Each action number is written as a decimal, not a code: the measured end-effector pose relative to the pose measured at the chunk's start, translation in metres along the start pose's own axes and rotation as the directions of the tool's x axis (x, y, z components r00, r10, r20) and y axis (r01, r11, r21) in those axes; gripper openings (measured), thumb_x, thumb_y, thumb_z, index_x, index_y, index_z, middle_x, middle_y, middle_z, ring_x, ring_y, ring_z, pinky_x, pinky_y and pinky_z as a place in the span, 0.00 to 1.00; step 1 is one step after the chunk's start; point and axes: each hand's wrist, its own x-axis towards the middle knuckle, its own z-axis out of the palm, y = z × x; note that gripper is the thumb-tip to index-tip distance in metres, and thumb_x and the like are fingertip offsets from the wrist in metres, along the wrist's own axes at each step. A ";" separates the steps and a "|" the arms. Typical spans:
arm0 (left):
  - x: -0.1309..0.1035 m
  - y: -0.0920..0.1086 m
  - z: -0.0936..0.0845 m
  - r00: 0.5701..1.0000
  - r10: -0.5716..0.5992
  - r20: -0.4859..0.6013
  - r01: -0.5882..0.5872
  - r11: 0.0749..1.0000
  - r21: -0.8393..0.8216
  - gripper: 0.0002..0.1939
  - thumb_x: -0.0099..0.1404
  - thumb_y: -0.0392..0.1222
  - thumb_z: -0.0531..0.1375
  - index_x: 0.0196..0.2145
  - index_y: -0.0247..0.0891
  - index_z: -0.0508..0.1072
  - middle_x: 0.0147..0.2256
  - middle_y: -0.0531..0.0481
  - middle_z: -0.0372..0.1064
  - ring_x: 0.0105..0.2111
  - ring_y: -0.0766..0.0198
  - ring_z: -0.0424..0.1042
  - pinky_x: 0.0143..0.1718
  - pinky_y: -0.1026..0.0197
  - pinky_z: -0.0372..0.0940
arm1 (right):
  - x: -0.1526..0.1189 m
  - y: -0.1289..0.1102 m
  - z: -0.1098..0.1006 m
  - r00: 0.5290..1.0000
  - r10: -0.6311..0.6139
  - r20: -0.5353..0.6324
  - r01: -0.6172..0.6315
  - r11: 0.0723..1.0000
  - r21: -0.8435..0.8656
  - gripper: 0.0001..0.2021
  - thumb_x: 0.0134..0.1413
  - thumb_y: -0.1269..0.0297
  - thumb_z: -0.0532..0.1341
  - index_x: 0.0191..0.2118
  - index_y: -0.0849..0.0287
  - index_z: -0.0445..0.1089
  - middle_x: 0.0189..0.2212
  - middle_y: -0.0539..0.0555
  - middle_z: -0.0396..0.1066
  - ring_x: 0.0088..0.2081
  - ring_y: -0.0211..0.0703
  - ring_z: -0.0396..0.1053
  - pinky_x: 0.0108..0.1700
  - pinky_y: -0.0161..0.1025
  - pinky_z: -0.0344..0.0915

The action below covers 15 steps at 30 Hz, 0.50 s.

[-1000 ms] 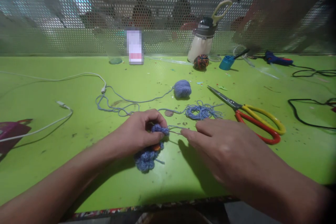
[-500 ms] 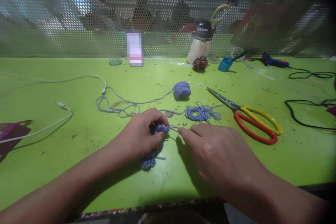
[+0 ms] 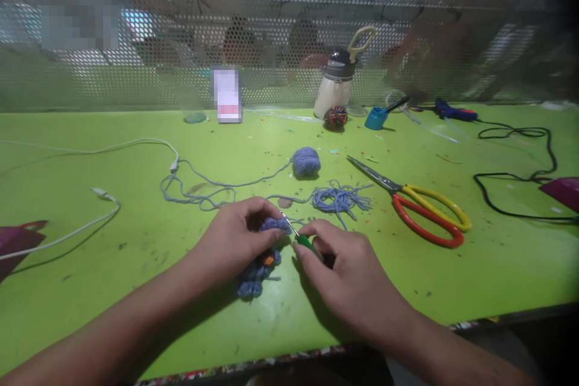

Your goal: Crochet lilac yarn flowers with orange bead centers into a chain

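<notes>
My left hand (image 3: 242, 229) pinches a blue-purple crochet piece (image 3: 254, 285), which has a small orange spot and hangs down below the fingers. In my right hand (image 3: 344, 259) is a crochet hook (image 3: 306, 243) with a green handle, its metal tip close to the upper edge of the piece. Whether the tip sits in a stitch I cannot tell. Beyond the hands lie a ball of blue-purple yarn (image 3: 306, 162) and a loose tangle of the same yarn (image 3: 337, 198). A strand loops across the table to the left of the ball.
Large scissors (image 3: 425, 211) with red and yellow handles lie to the right. Along the back stand a phone (image 3: 227, 96), a bottle (image 3: 333, 90), a multicoloured yarn ball (image 3: 335, 118) and a blue pot (image 3: 375, 118). White cables (image 3: 108, 205) run at left, a black cord (image 3: 506, 211) at right.
My right hand has turned, so the green-handled hook now shows, its tip brought up to the crochet piece. More of the piece, with its orange spot, is visible. The view has shifted slightly.
</notes>
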 end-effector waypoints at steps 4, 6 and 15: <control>-0.001 0.001 0.000 0.999 -0.048 0.017 0.049 0.995 -0.090 0.09 0.51 0.39 0.66 0.31 0.36 0.73 0.21 0.55 0.67 0.20 0.66 0.66 0.23 0.62 0.63 | 0.000 -0.002 0.004 1.000 0.029 -0.007 -0.029 0.997 0.077 0.05 0.56 0.71 0.56 0.37 0.61 0.68 0.15 0.41 0.52 0.18 0.33 0.52 0.23 0.33 0.49; -0.001 0.001 -0.001 0.997 -0.059 0.048 0.064 0.992 -0.112 0.10 0.51 0.40 0.67 0.32 0.35 0.73 0.21 0.54 0.68 0.20 0.66 0.67 0.23 0.62 0.64 | 0.001 -0.003 0.007 0.998 0.058 0.020 -0.060 0.992 0.108 0.07 0.55 0.71 0.56 0.40 0.61 0.68 0.15 0.40 0.52 0.18 0.33 0.52 0.22 0.33 0.48; 0.003 -0.005 -0.001 0.988 -0.092 0.126 0.109 0.985 -0.137 0.16 0.51 0.46 0.69 0.32 0.34 0.71 0.20 0.53 0.69 0.19 0.67 0.67 0.21 0.64 0.62 | 0.008 -0.005 0.013 0.980 0.157 0.122 -0.177 0.969 0.173 0.07 0.53 0.73 0.57 0.39 0.62 0.67 0.15 0.40 0.50 0.18 0.33 0.51 0.22 0.33 0.48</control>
